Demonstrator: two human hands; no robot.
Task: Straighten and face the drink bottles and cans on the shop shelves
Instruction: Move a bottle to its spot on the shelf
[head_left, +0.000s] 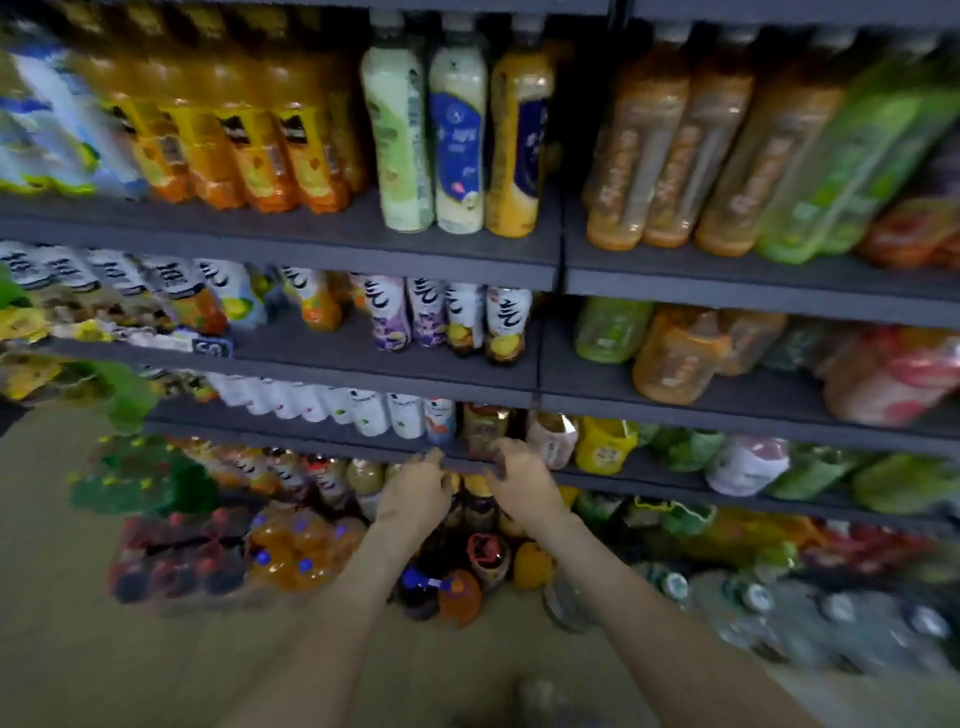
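We face dark shop shelves packed with drinks, and much of the view is blurred. Both bare arms reach away from us to the front lip of the third shelf (311, 440), low in the middle of the scene. The left hand (415, 491) has its bent fingers up at that lip. The right hand (522, 480) is just beside it on the right, its bent fingers also at the lip, directly below a brown bottle (485, 427) that stands upright at the shelf's front edge. We cannot tell whether either hand grips anything, or whether the right hand touches the brown bottle, because blur hides the fingertips. Left of the brown bottle runs a row of white bottles (363, 410), and right of it stand a pink bottle (553, 439) and a yellow bottle (605, 447), both close to the front. Beneath the hands, near the floor, a cluster of dark and orange bottles (457, 592) crowds together. On the top shelf, orange juice bottles (249, 140) fill the left part. Beside them three tall bottles stand upright, side by side near the front: a pale green bottle (397, 135), a white bottle with a blue label (458, 140) and a yellow-orange bottle (519, 145). On the second shelf, four white-labelled bottles (449, 317) stand in a row in the middle. At the lower left, shrink-wrapped packs (176, 564) of dark and orange drinks sit on the floor (104, 649).
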